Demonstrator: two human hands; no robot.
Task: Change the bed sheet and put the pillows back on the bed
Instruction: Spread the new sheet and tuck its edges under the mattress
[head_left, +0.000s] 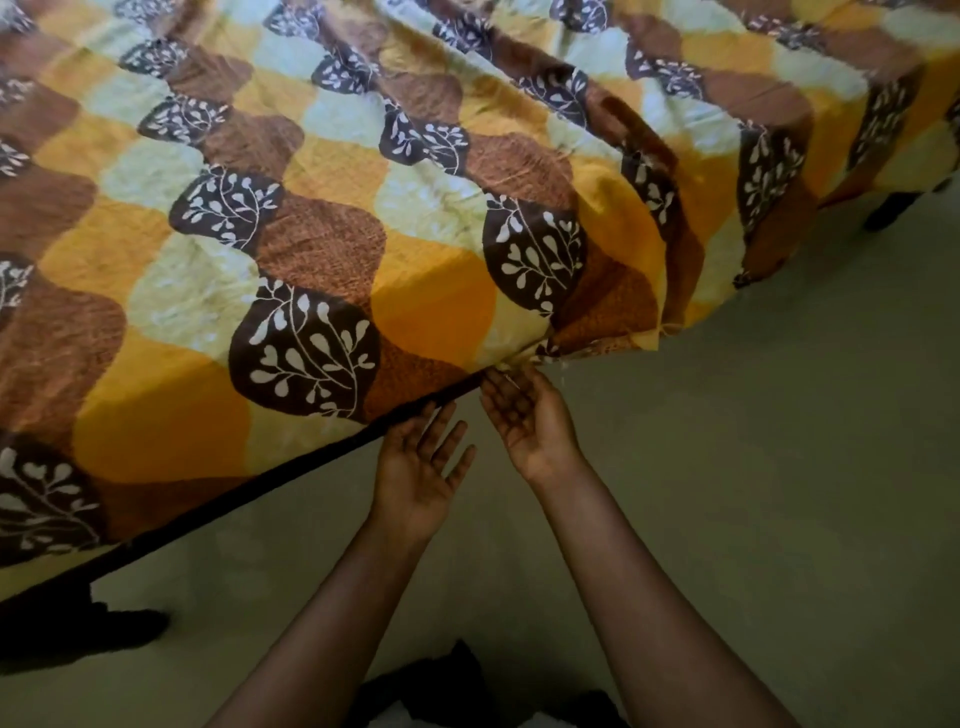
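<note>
The bed sheet (322, 249), with a pattern of yellow, brown and pale scales and dark leaf shapes, lay spread over the bed and filled the view from 9 o'clock to 1 o'clock. Along the near side its edge seemed tucked in above the dark bed frame (234, 499), which ran from 8 o'clock up to the centre. At the corner, just right of centre, the cloth hung down loose in deep folds toward the floor (779, 467), and more of it draped along the far side toward 2 o'clock, where a bed leg (888, 208) showed. The left hand (421, 462) was held palm up just below the frame at about 6 o'clock from the corner, with fingers spread and straight, and it held nothing. The right hand (524, 415) was also palm up, with fingers straight and close together, and the tips touched the loose hem at the corner; no pinch could be seen. No pillow was in view. The sheet looked like thin, light and soft cotton, so it would probably fold and slide easily and would not keep a shape by itself. It seemed best to take it at the hanging hem of the corner, to gather the loose folds flat, and to push them under the mattress with flat fingers. The tucking appeared unfinished at this corner.
</note>
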